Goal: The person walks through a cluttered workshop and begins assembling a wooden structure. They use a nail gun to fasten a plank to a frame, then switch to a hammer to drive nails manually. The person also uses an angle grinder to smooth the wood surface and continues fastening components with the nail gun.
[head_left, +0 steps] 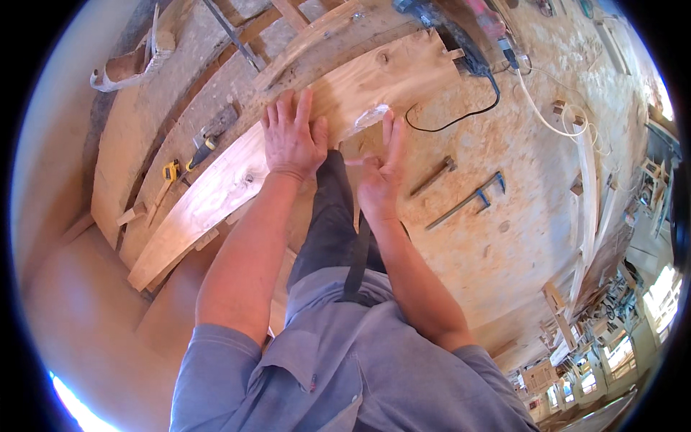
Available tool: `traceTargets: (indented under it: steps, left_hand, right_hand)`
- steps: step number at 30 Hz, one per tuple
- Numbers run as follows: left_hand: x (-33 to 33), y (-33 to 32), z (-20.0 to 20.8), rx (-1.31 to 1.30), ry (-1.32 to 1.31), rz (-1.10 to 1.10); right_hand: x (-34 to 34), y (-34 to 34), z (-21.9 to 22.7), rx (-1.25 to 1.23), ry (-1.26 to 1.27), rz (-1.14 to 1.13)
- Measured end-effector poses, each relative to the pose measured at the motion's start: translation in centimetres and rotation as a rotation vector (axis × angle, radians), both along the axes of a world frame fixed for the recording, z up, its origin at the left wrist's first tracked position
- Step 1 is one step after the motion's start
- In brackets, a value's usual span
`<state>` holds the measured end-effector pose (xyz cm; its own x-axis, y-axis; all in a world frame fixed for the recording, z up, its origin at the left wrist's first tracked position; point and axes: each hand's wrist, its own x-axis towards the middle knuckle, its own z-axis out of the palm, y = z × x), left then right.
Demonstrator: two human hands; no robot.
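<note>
A long, curved wooden board (216, 189) runs diagonally from lower left to upper right before me. My left hand (294, 140) lies flat on it, fingers spread and holding nothing. Close to the board's near edge is my right hand (381, 176), its index and middle fingers stretched out and the others partly curled. Those two fingertips reach a whitish, rough patch (372, 115) on the board's edge; whether they touch it I cannot tell. Nothing shows in the right hand.
Beyond the board lie a yellow-and-black hand tool (204, 151) and a yellow-headed tool (170, 173). A blue-ended bar clamp (471, 201) and a dark metal tool (433, 176) lie at right. A black cord (461, 115) and a white cord (543, 119) trail at upper right.
</note>
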<state>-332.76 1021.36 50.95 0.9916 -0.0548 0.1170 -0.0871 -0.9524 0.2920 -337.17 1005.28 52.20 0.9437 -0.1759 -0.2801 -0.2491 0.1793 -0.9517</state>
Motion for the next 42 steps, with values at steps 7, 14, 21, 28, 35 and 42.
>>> traceTargets:
  steps: [7, 14, 21, 28, 35, 42]
  left_hand:
    - [-0.1, 0.0, -0.1, -0.003, -0.004, -0.003]
    - [-0.1, -0.2, -0.1, 0.08, 0.02, -0.021]
    - [-0.3, -0.2, -1.0, 0.119, -0.031, -0.062]
    - [-0.4, 0.0, -1.9, 0.122, -0.081, -0.068]
    - [-0.2, 0.0, -2.4, 0.145, -0.092, -0.058]
    - [-0.2, 1.0, -3.3, 0.183, -0.101, -0.064]
  right_hand:
    - [-1.1, 0.8, 2.0, 0.45, 0.209, -0.203]
    - [0.2, 1.5, 1.3, 0.757, 0.128, -0.332]
    - [-0.2, 5.2, 2.3, 0.488, 0.159, -0.422]
    - [-2.0, 4.9, -1.6, 0.623, 0.034, -0.458]
    - [-1.8, 5.8, -0.8, 0.415, 0.041, -0.454]
    - [-2.6, 7.8, -1.1, 0.36, -0.029, -0.468]
